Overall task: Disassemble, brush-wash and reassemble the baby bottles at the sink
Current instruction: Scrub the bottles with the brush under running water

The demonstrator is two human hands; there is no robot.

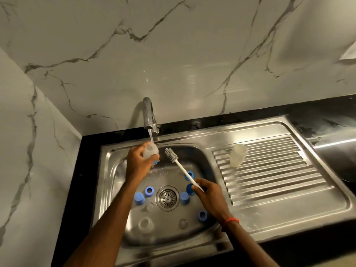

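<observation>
My left hand (137,160) grips a clear bottle body (150,150) under the water running from the tap (148,116). My right hand (207,191) holds the white handle of a bottle brush (174,158), whose grey bristle head points up and left, just right of the bottle and outside it. Blue caps (139,198) and blue screw rings (148,190) lie scattered on the sink floor around the drain (167,198). Clear teats (144,224) lie near the front of the basin. Another clear bottle body (238,155) stands on the ribbed drainboard.
The steel sink (115,170) sits in a black counter (77,180), in a corner of marble walls. The ribbed drainboard (269,170) stretches to the right. Something white pokes in at the upper right edge (348,53).
</observation>
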